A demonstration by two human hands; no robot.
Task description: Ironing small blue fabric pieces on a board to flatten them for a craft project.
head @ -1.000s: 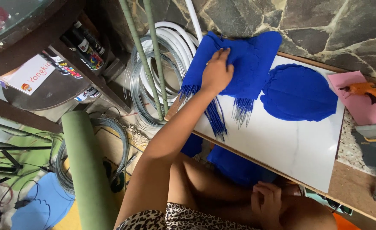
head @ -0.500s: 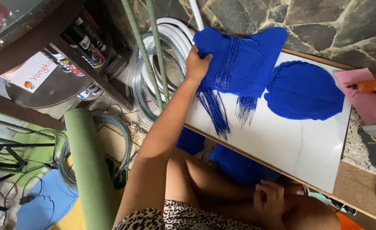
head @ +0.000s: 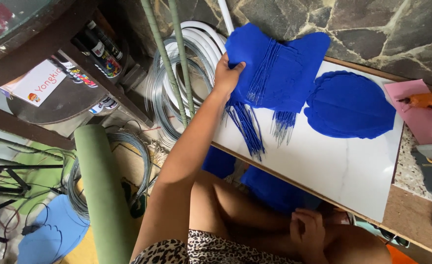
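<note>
Left hand (head: pixel 227 74): fingers pinch the blue felt piece (head: pixel 279 68) at the white board's (head: pixel 343 171) far-left corner, over wire stems (head: pixel 248 128). Right hand (head: pixel 308 233): fingers curled together, resting on lap.

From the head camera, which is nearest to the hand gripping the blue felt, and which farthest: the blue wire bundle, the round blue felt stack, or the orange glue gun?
Measured from the left hand, gripping the blue felt sheet:
1. Blue wire bundle, just below the hand.
2. Round blue felt stack, mid-board to the right.
3. Orange glue gun, on the pink sheet at the far right edge.
</note>
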